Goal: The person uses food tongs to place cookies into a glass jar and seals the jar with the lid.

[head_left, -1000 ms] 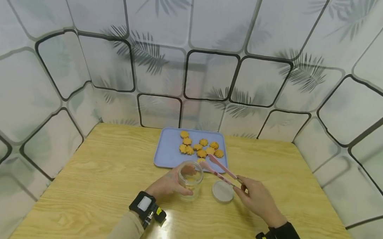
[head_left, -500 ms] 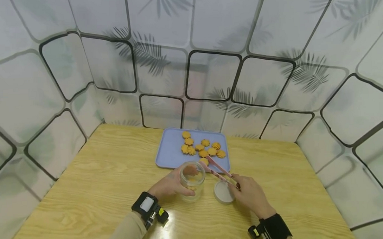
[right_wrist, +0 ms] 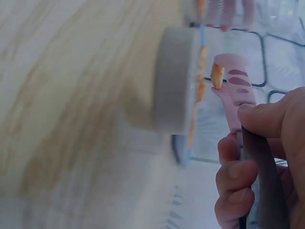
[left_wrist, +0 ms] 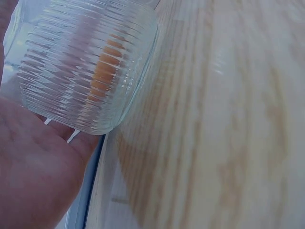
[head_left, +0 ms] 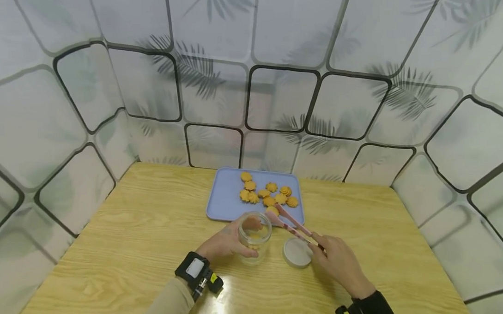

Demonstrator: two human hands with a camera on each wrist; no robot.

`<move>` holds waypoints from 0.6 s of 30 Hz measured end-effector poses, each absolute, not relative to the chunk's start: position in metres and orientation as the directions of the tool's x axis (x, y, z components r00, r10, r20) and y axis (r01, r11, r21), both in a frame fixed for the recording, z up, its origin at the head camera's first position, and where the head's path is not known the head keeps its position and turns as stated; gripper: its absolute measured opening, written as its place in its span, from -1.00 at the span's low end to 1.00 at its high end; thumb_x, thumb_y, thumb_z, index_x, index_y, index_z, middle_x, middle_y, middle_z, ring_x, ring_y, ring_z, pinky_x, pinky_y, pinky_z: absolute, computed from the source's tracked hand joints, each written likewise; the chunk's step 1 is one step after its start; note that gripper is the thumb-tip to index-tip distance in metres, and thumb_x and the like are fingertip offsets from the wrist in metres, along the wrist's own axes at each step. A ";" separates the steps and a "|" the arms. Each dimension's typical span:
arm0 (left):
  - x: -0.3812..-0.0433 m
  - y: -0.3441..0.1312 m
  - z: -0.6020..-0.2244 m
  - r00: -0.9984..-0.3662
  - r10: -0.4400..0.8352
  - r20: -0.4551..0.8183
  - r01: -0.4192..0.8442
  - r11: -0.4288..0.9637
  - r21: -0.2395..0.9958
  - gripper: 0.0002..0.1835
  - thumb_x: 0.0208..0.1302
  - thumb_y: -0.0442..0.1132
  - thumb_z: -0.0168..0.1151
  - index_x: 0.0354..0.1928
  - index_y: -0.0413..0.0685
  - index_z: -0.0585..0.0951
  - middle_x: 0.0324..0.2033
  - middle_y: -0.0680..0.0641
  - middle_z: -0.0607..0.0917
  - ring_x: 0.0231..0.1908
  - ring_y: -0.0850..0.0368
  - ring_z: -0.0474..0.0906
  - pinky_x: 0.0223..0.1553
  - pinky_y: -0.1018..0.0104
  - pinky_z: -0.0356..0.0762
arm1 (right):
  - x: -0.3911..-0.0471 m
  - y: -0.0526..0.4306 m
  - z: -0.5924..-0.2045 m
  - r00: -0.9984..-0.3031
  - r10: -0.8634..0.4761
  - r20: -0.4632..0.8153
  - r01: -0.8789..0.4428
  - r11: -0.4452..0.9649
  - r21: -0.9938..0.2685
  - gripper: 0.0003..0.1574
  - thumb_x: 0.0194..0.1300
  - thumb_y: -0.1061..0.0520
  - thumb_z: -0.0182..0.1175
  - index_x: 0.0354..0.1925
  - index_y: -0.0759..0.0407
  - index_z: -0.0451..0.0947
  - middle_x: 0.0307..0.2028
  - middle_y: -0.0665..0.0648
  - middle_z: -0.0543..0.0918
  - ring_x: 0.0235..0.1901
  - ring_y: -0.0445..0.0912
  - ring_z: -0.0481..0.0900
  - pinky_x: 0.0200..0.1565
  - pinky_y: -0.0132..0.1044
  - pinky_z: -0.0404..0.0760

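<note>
My left hand (head_left: 227, 243) grips a clear glass jar (head_left: 256, 254) by its side. Ribbed walls show in the left wrist view, with an orange-brown cookie (left_wrist: 106, 71) inside the jar. In my right hand (head_left: 340, 265) are pink tongs (head_left: 293, 218) with a dark handle, thumb and fingers pressing the arms. Between the tong tips a cookie (right_wrist: 217, 75) appears in the right wrist view, close to the jar's mouth and over the tray's near edge. Several golden cookies (head_left: 271, 187) lie on the blue tray (head_left: 223, 195) behind the jar.
A round whitish lid (head_left: 297, 252) lies on the wooden table (head_left: 133, 235) right of the jar, under the tongs. Patterned cloth walls (head_left: 216, 98) enclose the table at the back and both sides.
My right hand moved left and then back right, while the tong tips drew closer together around a cookie. The left hand keeps hold of the jar; the head view shifted slightly.
</note>
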State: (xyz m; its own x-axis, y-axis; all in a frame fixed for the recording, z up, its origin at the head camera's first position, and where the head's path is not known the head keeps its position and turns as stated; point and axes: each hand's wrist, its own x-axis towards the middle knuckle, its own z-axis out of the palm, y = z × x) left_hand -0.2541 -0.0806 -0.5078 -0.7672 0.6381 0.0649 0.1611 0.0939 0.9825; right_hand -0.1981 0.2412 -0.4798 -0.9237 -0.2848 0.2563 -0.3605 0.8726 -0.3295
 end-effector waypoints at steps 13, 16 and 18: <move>-0.253 -0.083 -0.510 -0.785 0.617 0.044 0.157 0.130 0.979 -0.08 0.03 -0.27 0.62 0.44 0.03 0.33 0.32 -0.11 0.51 0.37 -0.07 0.37 0.35 -0.04 0.37 | -0.174 0.241 -0.442 -0.839 -0.331 0.432 -0.510 0.754 -0.413 -0.65 0.34 0.28 0.32 0.09 0.34 0.69 -0.61 -0.27 0.33 -0.68 -0.44 0.06 -0.62 -0.49 0.18; -0.253 -0.083 -0.510 -0.784 0.620 0.034 0.143 0.127 0.981 -0.09 0.03 -0.27 0.62 0.43 0.03 0.33 0.32 -0.09 0.50 0.37 -0.07 0.36 0.34 -0.05 0.38 | -0.167 0.238 -0.437 -0.811 -0.360 0.461 -0.557 0.715 -0.422 -0.64 0.30 0.32 0.35 0.07 0.35 0.69 -0.58 -0.28 0.39 -0.68 -0.46 0.07 -0.64 -0.53 0.19; -0.253 -0.082 -0.510 -0.787 0.616 0.030 0.137 0.128 0.982 -0.08 0.02 -0.27 0.62 0.43 0.07 0.33 0.31 -0.08 0.50 0.36 -0.06 0.37 0.33 -0.03 0.39 | -0.162 0.236 -0.435 -0.795 -0.375 0.476 -0.582 0.693 -0.425 -0.62 0.27 0.33 0.36 0.07 0.34 0.70 -0.57 -0.28 0.43 -0.68 -0.47 0.08 -0.65 -0.57 0.19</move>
State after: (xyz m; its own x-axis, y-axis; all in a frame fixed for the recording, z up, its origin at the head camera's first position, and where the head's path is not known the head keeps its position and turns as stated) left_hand -0.2526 -0.0825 -0.5097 -0.7869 0.6163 0.0296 0.1373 0.1281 0.9822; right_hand -0.1616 0.2358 -0.4351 -0.7953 -0.3754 0.4760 -0.5817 0.6934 -0.4253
